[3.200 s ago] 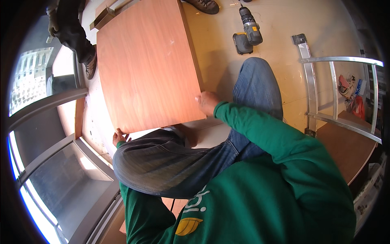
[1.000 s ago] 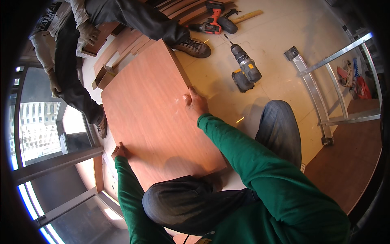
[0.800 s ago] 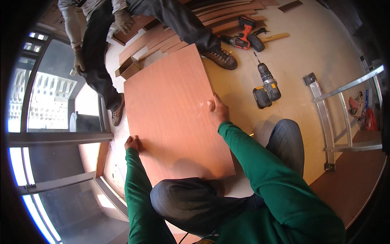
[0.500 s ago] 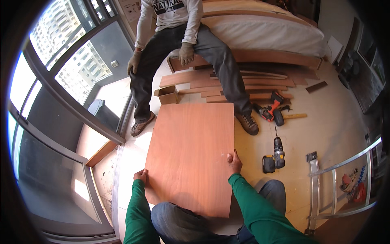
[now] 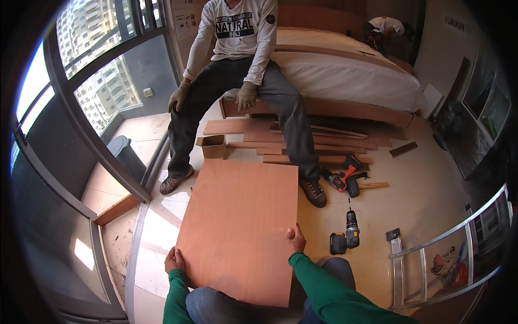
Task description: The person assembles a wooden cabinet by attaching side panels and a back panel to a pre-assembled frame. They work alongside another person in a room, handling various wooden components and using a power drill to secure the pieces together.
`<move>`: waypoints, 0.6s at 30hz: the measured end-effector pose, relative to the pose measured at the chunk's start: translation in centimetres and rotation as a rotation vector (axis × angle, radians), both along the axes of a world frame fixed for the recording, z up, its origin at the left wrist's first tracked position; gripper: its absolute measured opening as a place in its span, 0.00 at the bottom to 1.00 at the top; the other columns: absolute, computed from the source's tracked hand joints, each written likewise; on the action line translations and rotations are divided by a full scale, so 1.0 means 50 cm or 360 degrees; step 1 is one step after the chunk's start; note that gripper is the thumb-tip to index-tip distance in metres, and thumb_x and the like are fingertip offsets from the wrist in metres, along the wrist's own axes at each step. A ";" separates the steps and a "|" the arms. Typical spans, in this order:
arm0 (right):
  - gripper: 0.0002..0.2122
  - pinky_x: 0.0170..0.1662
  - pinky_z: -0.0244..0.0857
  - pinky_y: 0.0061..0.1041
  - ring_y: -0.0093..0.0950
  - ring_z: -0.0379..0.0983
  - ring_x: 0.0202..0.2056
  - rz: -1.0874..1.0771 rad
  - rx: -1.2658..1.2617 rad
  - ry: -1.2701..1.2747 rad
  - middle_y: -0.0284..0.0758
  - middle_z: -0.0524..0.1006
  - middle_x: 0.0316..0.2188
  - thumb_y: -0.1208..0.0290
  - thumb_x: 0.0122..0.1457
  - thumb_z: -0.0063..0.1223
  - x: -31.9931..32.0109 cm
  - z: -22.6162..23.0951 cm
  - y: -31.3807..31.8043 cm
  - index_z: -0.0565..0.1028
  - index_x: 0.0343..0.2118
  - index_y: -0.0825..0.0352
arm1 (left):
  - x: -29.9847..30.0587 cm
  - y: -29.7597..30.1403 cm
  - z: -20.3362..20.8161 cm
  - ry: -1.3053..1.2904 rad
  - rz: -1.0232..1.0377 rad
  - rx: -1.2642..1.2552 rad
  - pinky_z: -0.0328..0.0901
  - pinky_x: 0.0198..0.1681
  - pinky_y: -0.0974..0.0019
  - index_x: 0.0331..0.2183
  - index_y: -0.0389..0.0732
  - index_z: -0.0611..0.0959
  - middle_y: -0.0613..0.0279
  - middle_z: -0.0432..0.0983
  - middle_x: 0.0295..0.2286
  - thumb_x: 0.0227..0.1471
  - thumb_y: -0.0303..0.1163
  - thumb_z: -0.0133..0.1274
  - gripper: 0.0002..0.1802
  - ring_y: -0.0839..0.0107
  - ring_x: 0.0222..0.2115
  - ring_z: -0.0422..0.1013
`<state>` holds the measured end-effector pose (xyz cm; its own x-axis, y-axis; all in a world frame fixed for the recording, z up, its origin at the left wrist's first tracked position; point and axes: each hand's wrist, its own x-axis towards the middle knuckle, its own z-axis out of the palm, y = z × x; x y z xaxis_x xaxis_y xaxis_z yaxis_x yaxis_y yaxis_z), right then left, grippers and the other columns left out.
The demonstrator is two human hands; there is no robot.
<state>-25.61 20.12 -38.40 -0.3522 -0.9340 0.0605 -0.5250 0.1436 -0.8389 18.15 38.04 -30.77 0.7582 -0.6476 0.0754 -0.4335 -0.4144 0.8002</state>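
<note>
A flat reddish-brown wooden panel [image 5: 240,227] lies in front of me, its near edge over my legs. My left hand [image 5: 175,261] grips its left edge near the lower corner. On the opposite edge my right hand [image 5: 295,239] is closed around the board, thumb on top. The fingers of both hands are partly hidden beneath the panel. Beyond its far edge, a person [image 5: 243,59] in a white long-sleeved shirt and work gloves sits on the bed's edge, feet either side of the board and hands resting on the thighs.
A yellow-black cordless drill [image 5: 352,229] stands on the floor to the right, with a red-black drill [image 5: 345,174] and a hammer [image 5: 372,186] farther off. Wooden planks [image 5: 253,128] lie by the bed [image 5: 345,75]. A small box [image 5: 212,147] and an aluminium ladder [image 5: 426,248] are nearby.
My view has tilted up and shifted right, so the scene sits lower and more to the left. Another bending person now shows at the far right. Both hands keep their hold on the panel.
</note>
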 end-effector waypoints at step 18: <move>0.16 0.44 0.67 0.36 0.47 0.74 0.41 0.0103 -0.0090 0.0102 0.50 0.77 0.39 0.64 0.61 0.46 0.041 0.110 0.025 0.71 0.47 0.69 | -0.016 0.008 0.026 -0.0448 0.0048 0.0297 0.67 0.40 0.58 0.46 0.44 0.80 0.52 0.77 0.35 0.58 0.43 0.45 0.19 0.53 0.36 0.73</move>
